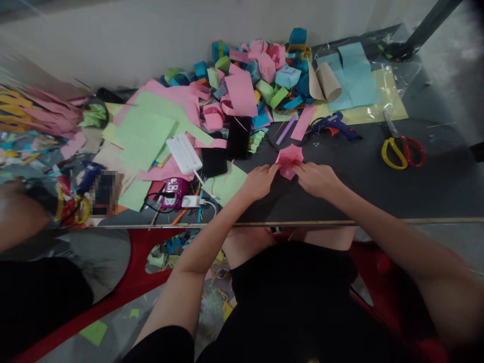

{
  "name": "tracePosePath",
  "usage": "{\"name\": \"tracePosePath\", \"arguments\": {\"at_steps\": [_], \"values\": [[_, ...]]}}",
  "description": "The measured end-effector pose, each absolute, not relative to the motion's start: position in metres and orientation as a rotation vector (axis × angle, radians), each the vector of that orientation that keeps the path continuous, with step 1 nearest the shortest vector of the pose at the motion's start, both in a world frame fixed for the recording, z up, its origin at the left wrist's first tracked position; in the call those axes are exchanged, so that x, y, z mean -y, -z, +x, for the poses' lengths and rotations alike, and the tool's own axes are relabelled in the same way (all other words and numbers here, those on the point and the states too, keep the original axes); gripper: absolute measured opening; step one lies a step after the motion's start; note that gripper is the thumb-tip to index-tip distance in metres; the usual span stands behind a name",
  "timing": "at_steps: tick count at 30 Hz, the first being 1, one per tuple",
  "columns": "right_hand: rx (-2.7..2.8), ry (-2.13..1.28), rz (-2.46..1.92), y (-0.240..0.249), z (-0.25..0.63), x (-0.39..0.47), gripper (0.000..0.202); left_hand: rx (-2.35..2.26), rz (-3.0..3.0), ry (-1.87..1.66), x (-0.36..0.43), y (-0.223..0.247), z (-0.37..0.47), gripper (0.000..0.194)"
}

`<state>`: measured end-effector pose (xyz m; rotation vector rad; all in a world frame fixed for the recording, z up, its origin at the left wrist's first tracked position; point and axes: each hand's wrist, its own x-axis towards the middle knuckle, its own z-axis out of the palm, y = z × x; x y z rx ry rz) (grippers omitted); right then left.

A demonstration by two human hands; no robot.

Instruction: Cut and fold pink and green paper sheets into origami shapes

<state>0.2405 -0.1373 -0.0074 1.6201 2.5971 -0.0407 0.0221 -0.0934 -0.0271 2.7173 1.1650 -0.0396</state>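
Between my two hands is a folded pink paper piece (290,155), many-sided at its rim and held just above the dark table. My left hand (261,181) is closed on its left edge, thumb and fingers pinching the paper. On the opposite edge, my right hand (315,177) pinches it too. Beyond the piece lie a pink paper strip (303,123) and a purple stick (286,129). A blue hot glue gun (336,125) rests behind my right hand. Scissors with yellow and red handles (404,151) lie farther right.
A heap of folded coloured paper pieces (264,70) lines the wall. Green sheets (145,131), a white power strip (184,154), a black phone (238,137) and a purple socket block (174,192) crowd the left. Another person's arm (20,217) reaches in at far left.
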Motion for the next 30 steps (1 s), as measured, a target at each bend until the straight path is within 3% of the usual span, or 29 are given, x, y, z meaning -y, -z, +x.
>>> {"name": "tracePosePath", "arguments": {"at_steps": [11,18,23,30], "values": [[-2.527,0.077,1.735,0.018,0.231,0.145,0.051,-1.258,2.736,0.016,0.120,0.034,0.046,0.048],[-2.468,0.120,1.793,0.018,0.228,0.142,0.051,-1.373,2.613,0.044,0.122,0.030,0.056,0.053],[-2.449,0.138,1.827,0.026,0.219,0.141,0.052,-1.495,2.606,0.067,0.128,0.030,0.071,0.043],[-2.454,0.158,1.816,0.018,0.221,0.140,0.050,-1.392,2.650,0.085,0.125,0.026,0.070,0.042]]}}
